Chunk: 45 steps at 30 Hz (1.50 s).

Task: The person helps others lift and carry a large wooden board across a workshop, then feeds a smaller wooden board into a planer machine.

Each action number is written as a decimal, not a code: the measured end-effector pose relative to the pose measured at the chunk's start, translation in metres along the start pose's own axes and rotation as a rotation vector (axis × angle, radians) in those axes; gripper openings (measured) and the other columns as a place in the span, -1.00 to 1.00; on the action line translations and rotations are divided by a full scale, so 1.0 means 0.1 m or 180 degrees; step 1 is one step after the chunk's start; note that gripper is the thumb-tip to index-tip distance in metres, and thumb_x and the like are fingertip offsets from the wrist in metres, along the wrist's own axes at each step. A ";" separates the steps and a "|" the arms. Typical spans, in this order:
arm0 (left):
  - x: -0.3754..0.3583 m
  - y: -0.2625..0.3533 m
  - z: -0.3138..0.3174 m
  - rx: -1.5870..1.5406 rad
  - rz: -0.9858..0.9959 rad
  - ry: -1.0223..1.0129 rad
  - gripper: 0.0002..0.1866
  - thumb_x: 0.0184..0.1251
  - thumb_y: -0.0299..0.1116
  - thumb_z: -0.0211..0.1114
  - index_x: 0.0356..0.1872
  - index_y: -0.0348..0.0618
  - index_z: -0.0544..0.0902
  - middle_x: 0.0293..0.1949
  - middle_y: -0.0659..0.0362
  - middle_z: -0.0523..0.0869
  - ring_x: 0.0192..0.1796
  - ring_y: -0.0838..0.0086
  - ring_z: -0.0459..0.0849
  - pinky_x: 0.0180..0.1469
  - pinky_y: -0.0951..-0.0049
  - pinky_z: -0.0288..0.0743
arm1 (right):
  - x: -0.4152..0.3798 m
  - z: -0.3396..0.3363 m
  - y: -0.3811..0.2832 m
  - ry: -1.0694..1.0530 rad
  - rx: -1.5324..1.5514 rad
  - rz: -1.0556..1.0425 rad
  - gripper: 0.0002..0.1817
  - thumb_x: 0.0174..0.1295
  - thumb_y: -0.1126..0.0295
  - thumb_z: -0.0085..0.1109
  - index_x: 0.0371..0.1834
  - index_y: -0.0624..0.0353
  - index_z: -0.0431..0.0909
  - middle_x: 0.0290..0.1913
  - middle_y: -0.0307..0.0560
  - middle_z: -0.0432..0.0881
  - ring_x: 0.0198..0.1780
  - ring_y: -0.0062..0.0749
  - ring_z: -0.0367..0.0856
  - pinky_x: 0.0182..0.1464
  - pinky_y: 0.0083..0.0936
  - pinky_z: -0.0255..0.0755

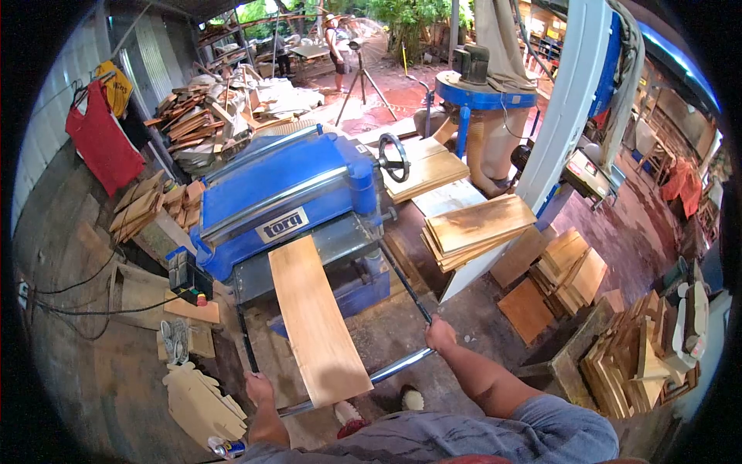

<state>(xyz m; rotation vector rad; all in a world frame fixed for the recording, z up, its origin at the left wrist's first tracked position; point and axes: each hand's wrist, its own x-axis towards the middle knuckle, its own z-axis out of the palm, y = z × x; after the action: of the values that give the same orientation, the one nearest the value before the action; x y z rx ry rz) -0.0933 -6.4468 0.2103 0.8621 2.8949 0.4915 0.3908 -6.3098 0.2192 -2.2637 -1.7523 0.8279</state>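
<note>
A wide, pale wooden board point(317, 325) lies lengthwise on the infeed side of a blue thickness planer point(278, 182) marked "torq". Its far end rests on the dark planer bed, and its near end lies over a shiny metal roller bar point(398, 366) close to my body. My left hand point(260, 388) is closed round the near end of the left black support rail point(246, 340). On the other side, my right hand point(440, 334) grips the end of the right support rail point(406, 284). Neither hand touches the board.
Stacked boards point(475, 228) sit right of the planer, with more wood piles point(568, 271) on the floor. A switch box point(189, 274) with cables hangs at left. A blue dust collector point(483, 93) and a tripod point(362, 77) stand behind. A person point(338, 50) stands farther back.
</note>
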 end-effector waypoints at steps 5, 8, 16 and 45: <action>0.13 -0.18 0.18 0.0034 0.0091 -0.0044 -0.70 0.28 -0.26 -0.04 -0.11 -0.27 0.40 -0.23 -0.22 0.63 -0.13 -0.14 0.59 -0.07 -0.04 0.43 | 0.00 -0.01 -0.01 -0.0039 -0.0030 0.0064 -0.70 0.22 0.31 -0.13 -0.11 0.25 0.48 -0.18 0.29 0.62 -0.08 0.16 0.59 -0.01 -0.06 0.43; 0.05 -0.07 0.04 0.0039 0.0021 -0.0139 -0.69 0.28 -0.25 -0.05 -0.10 -0.29 0.39 -0.23 -0.23 0.63 -0.12 -0.14 0.59 -0.07 -0.05 0.43 | -0.02 -0.04 -0.04 -0.0069 -0.0025 0.0123 -0.70 0.21 0.30 -0.11 -0.11 0.23 0.49 -0.17 0.28 0.62 -0.07 0.16 0.59 0.00 -0.06 0.42; 0.05 -0.05 0.04 -0.0015 -0.0058 -0.0213 -0.70 0.28 -0.24 -0.04 -0.11 -0.25 0.41 -0.21 -0.23 0.63 -0.10 -0.13 0.59 -0.03 -0.03 0.42 | -0.05 -0.09 -0.08 -0.0063 0.0027 0.0145 -0.70 0.20 0.25 -0.06 -0.11 0.19 0.49 -0.17 0.26 0.62 -0.06 0.15 0.58 0.01 -0.06 0.41; 0.08 -0.14 0.13 0.0065 0.0276 0.0038 -0.72 0.30 -0.30 -0.06 -0.15 -0.33 0.39 -0.30 -0.27 0.63 -0.18 -0.19 0.60 -0.12 -0.07 0.45 | -0.07 -0.10 -0.06 -0.0169 0.0105 0.0029 -0.70 0.15 0.34 -0.03 -0.07 0.17 0.47 -0.14 0.23 0.62 -0.06 0.12 0.59 -0.02 -0.05 0.44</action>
<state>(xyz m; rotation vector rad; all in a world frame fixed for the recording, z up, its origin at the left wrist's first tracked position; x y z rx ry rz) -0.1051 -6.4503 0.1939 0.9947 2.8880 0.4764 0.3902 -6.3124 0.2324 -2.2503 -1.7386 0.9201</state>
